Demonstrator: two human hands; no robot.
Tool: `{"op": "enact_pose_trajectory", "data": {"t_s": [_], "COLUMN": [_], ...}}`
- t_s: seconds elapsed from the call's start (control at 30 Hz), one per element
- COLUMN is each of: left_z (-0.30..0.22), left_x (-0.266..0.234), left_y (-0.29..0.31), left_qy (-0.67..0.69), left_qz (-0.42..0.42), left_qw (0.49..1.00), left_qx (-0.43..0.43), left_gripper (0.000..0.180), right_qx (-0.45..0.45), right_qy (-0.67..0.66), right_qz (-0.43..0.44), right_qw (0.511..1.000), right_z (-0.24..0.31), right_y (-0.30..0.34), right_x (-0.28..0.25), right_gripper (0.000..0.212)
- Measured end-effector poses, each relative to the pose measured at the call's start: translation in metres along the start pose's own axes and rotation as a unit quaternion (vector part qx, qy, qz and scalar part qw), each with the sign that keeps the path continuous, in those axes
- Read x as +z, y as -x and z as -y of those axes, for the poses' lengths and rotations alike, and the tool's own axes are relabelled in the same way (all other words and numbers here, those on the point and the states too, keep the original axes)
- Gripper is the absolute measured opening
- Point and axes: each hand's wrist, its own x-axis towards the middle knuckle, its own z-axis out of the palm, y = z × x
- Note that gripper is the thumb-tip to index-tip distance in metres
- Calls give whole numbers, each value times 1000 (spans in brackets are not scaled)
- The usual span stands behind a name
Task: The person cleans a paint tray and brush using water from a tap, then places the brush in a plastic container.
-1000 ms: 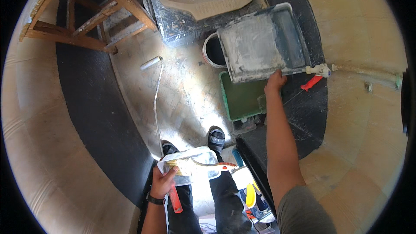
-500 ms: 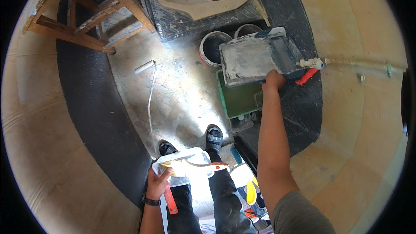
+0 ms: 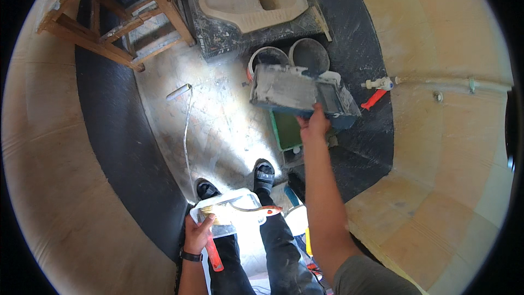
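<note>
At the lower middle, my left hand [image 3: 197, 234] is closed on the edge of a white plastic tray [image 3: 254, 199]. A paintbrush [image 3: 234, 208] lies across this tray, bristles beside my thumb. A red handle [image 3: 214, 254] sticks out below the same hand; the rest of that tool is hidden. Out in front, my right hand [image 3: 315, 123] grips the near edge of a dark paint tray [image 3: 281, 90] crusted with pale grey residue. That tray hangs tilted, partly over a green tub [image 3: 279, 131] of murky liquid and just in front of two buckets [image 3: 309, 57].
A paint roller [image 3: 179, 92] on a long pole lies on the floor to the left. Beyond are a wooden stool [image 3: 117, 27] and a squat toilet [image 3: 254, 0] on a raised base. On the right wall, a red-handled tool [image 3: 374, 99] is beside a tap [image 3: 379, 83].
My right hand has moved left with the dark paint tray, which is now tilted more and uncovers the second bucket. My left hand keeps its hold. The view has shifted slightly.
</note>
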Motion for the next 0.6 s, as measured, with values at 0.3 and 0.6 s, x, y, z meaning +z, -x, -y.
{"op": "enact_pose_trajectory", "data": {"t_s": [0.3, 0.6], "left_z": [-18, -35], "left_x": [-13, -25], "left_y": [20, 43], "left_qy": [-29, -90], "left_qz": [9, 73], "left_qw": [999, 992], "left_qx": [38, 41], "left_gripper": [26, 27], "right_qx": [-447, -591], "right_qy": [256, 487], "right_qz": [-88, -43], "right_qw": [853, 641], "right_z": [-19, 73], "right_y": [91, 85], "right_x": [26, 27], "right_gripper": [72, 55]}}
